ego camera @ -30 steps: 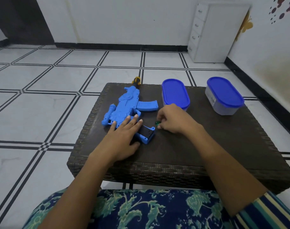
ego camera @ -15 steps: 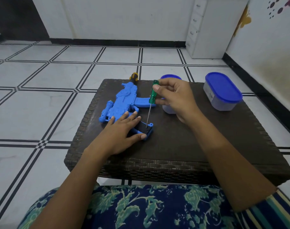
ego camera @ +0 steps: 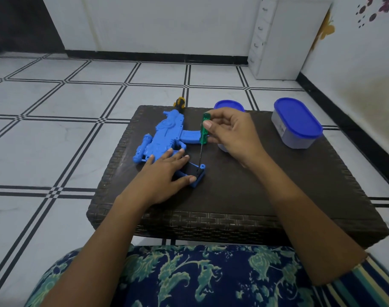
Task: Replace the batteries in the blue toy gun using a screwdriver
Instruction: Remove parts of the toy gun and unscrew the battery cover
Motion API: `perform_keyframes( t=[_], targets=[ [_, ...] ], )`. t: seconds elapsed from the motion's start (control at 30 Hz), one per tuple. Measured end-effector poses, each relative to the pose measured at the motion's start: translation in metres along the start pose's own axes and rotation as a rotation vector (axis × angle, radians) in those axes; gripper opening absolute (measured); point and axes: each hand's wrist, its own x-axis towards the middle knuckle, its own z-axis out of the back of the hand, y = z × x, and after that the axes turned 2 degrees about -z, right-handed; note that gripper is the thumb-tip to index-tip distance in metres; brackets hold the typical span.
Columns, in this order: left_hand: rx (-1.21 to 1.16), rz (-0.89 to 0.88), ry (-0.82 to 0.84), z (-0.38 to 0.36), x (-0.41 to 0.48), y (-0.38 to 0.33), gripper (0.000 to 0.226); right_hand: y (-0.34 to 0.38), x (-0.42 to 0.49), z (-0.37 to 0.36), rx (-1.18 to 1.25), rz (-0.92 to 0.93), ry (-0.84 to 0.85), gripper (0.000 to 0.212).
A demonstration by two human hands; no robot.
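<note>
From the head camera we are looking down over a dark woven table (ego camera: pixel 244 202) standing on a white tiled floor (ego camera: pixel 56 134) crossed with black lines.

The blue toy gun (ego camera: pixel 164 138) is lying on its side on the left half of the tabletop. Its yellow and black muzzle tip (ego camera: pixel 179 101) is reaching past the far edge, and its near end, with a black panel, is pointing toward us.

Our left hand (ego camera: pixel 164 173) is lying flat on the gun's near part. The fingers are straight and slightly spread, pressing down on the blue plastic, and the thumb is resting beside the black panel. It is gripping nothing.

Our right hand (ego camera: pixel 231 134) is hovering above the table, just right of the gun. It is pinching the green handle of the screwdriver (ego camera: pixel 204 129) between the thumb and curled fingers. The tool is standing almost upright, and the tip of its thin shaft is touching the black panel at the gun's near end, close to the left thumb.

A tub with a blue lid (ego camera: pixel 227 105) is sitting behind the right hand, mostly hidden by it. A second tub (ego camera: pixel 297 120) of the same kind is standing well apart near the table's far right corner.

A white cabinet (ego camera: pixel 284 38) with drawers is standing in the corner of the room.

At the bottom, a blue cloth (ego camera: pixel 189 275) with a green leaf pattern is filling the view below our forearms, and a striped sleeve (ego camera: pixel 370 282) is showing at the lower right.
</note>
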Motion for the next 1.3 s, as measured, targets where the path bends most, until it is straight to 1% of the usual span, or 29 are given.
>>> perform_keyframes(
  t=[0.13,0.27,0.33,0.4,0.47,0.53,0.73,0.87,0.9,1.0,1.03,1.1,1.2,1.3],
  targets=[
    [-0.002,-0.003,-0.002,0.000,0.000,-0.001,0.067,0.002,-0.003,-0.002,-0.061,0.062,0.019,0.020],
    [0.010,-0.002,0.001,0.001,0.000,-0.002,0.067,0.008,-0.007,-0.002,-0.189,0.196,0.040,0.035],
    [0.010,-0.002,0.004,0.001,0.000,-0.002,0.067,0.010,-0.009,-0.001,-0.274,0.253,0.044,0.034],
    [0.010,0.000,0.006,0.002,0.000,-0.003,0.067,0.012,-0.011,-0.001,-0.303,0.272,0.057,0.028],
    [0.008,0.001,0.006,0.002,-0.001,-0.003,0.067,0.014,-0.013,-0.001,-0.282,0.262,0.082,0.024],
    [0.006,0.000,0.003,0.002,-0.001,-0.003,0.067,0.015,-0.015,-0.003,-0.248,0.250,0.078,0.025],
    [0.002,-0.003,0.000,0.001,-0.001,-0.003,0.067,0.018,-0.016,-0.005,-0.181,0.276,-0.027,0.021],
    [-0.001,-0.006,-0.011,0.000,-0.001,-0.002,0.067,0.019,-0.017,-0.002,-0.126,0.202,0.022,0.036],
    [0.001,-0.007,-0.011,0.000,-0.001,-0.002,0.067,0.019,-0.018,-0.001,-0.118,0.190,0.037,0.036],
    [0.002,-0.007,-0.008,0.000,-0.001,-0.001,0.067,0.019,-0.024,0.004,-0.113,0.205,0.056,0.023],
    [0.004,-0.009,-0.006,0.000,-0.001,-0.001,0.067,0.019,-0.026,0.004,-0.105,0.205,0.050,0.022],
    [0.006,-0.010,-0.004,-0.001,-0.001,0.000,0.068,0.018,-0.029,0.001,-0.079,0.207,0.011,0.026],
    [0.006,-0.007,-0.008,-0.001,-0.001,0.000,0.068,0.014,-0.028,-0.004,-0.097,0.278,-0.052,0.028],
    [0.013,-0.014,-0.010,-0.001,-0.002,0.000,0.068,0.013,-0.027,-0.004,-0.121,0.301,-0.045,0.027]
  ],
)
